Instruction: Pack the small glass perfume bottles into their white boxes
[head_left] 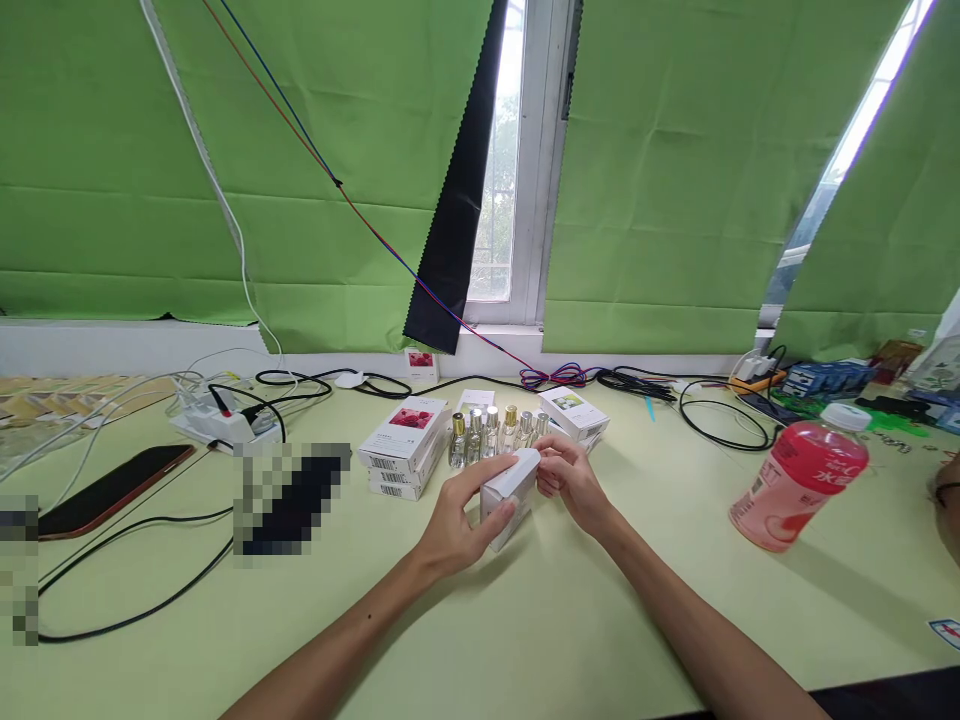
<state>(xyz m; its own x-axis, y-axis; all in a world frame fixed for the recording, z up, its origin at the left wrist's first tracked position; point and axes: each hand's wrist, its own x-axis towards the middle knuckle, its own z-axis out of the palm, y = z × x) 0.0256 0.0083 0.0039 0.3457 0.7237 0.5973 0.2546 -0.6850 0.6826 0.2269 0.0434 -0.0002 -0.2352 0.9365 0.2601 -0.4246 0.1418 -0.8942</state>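
Note:
My left hand (461, 520) is wrapped round a small white box (512, 490), thumb on its near side, and holds it tilted above the table. At the box's right end, my right hand (574, 485) has its fingers curled together; what they hold, if anything, is hidden. Just behind the hands stand several small glass bottles (491, 437) with gold and silver caps. A stack of white boxes with a red picture (409, 430) lies to their left, and white boxes with a green picture (574, 410) lie to their right.
A pink drink bottle (802, 480) stands at the right. Black cables (645, 385) run along the back of the pale green table (450, 640). At the left are a phone (116, 490) and a white power strip (225, 425). Part of another person (949, 505) shows at the right edge.

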